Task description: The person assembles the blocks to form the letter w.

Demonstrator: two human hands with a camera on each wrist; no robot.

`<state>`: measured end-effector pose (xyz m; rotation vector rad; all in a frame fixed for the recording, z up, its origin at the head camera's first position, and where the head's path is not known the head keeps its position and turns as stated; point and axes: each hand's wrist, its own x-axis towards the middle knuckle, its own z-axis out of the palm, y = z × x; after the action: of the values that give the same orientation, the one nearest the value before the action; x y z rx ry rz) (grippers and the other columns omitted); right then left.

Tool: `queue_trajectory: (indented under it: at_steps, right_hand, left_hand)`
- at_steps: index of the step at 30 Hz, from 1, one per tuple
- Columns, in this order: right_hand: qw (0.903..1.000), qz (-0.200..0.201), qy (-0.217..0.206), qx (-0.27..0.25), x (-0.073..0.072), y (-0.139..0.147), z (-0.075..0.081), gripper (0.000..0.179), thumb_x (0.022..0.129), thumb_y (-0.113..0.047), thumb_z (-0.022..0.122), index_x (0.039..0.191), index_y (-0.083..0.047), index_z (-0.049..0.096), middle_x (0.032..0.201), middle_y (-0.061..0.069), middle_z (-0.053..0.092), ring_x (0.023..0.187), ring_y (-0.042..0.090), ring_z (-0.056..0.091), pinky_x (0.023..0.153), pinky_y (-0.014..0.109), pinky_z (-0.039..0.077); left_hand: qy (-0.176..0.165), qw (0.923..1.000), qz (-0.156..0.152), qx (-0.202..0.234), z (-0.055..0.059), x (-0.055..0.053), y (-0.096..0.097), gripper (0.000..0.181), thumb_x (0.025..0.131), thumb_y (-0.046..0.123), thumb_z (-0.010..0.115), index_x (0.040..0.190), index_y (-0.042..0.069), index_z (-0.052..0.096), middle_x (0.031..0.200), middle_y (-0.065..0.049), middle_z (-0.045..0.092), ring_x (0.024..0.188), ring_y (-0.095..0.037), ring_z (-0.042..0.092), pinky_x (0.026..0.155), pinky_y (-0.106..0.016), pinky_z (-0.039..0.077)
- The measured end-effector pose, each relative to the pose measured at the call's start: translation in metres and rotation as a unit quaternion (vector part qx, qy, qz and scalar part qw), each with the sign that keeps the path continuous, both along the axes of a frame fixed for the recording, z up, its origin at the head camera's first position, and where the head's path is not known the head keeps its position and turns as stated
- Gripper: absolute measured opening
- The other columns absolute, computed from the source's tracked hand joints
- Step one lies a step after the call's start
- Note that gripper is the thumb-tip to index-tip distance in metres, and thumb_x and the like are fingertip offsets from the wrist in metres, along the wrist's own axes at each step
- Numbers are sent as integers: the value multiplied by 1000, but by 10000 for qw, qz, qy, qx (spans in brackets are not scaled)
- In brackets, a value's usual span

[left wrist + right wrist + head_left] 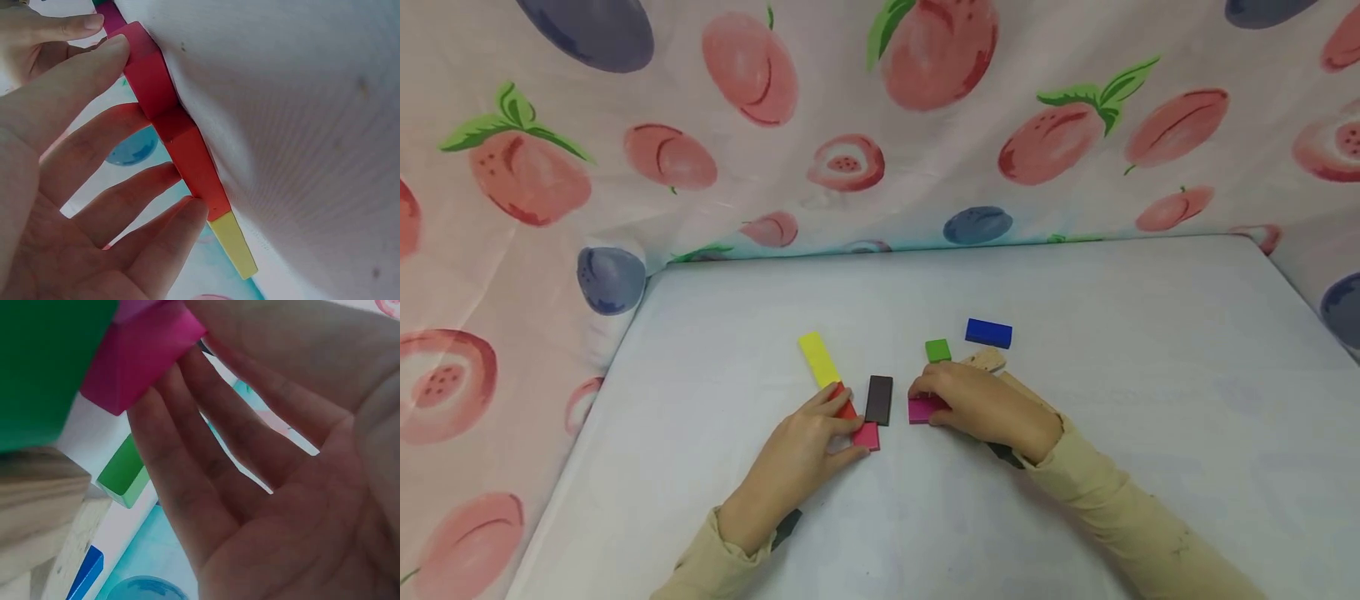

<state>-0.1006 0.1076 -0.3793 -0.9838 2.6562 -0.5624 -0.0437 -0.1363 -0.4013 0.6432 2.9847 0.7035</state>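
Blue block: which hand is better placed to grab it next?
Right, most likely. The right hand is closer to the blue block, though it would first have to release the magenta block. The left hand is farther off, at the pink block and red block.

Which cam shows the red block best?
Left wrist: the red block appears large there, with its long side mostly uncovered. Head shows only part of it, with fingers of the left hand hiding the rest. Right wrist doesn't show it.

Booth-like tabletop [1120,333] within fruit-print cloth [940,158]
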Motion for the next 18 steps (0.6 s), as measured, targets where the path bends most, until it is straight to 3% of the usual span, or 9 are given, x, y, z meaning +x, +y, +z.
queue_trajectory:
  at_steps: [4,10,18]
  right_hand:
    - [9999,-82,93,-26,-2,2,0,34,82,-10,81,115,-7,72,107,5,70,97,17,64,87,32,55]
    - [9996,-225,190,10,-5,0,1,30,82,-9,81,111,-13,76,94,0,66,86,13,60,76,26,53]
    - [9983,-515,171,-225,-10,-5,-3,32,83,-8,80,114,-8,75,96,4,67,85,15,59,75,27,53]
  left_hand:
    - [42,10000,-40,10,0,-2,3,36,76,27,87,107,10,79,134,-16,63,136,-35,49,102,-45,49]
    - [77,9999,-117,34,2,-4,5,35,77,27,86,108,11,79,134,-16,63,136,-35,49,102,-46,49]
    - [6,10000,-53,29,1,-4,3,34,77,27,86,107,11,79,136,-16,62,137,-34,48,104,-46,48]
